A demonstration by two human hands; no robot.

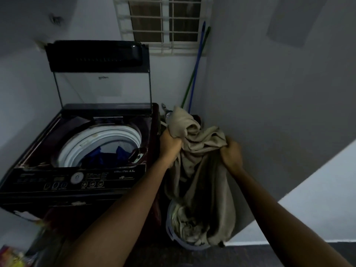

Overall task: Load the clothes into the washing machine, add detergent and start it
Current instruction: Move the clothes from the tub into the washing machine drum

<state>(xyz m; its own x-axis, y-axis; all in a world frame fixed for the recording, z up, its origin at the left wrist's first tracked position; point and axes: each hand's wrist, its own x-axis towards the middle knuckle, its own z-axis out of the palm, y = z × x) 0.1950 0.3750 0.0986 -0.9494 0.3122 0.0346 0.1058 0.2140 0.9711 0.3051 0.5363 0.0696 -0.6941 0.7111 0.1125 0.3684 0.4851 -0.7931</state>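
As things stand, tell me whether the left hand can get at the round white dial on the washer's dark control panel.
Probably not without letting go: the left hand grips the bunched beige cloth, as does the right hand. Nothing lies over the round white dial, which sits close beside the left forearm.

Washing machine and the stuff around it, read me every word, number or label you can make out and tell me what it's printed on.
"6.5": on the washing machine control panel, right side, after blurred script; its unit letters are unclear.
Small print on the glass lid: too blurred to read.
Labels by the dial and buttons: too small and blurred.
Colourful packet, bottom left: blurred, unreadable.
Nothing readable on the beige cloth or bucket.
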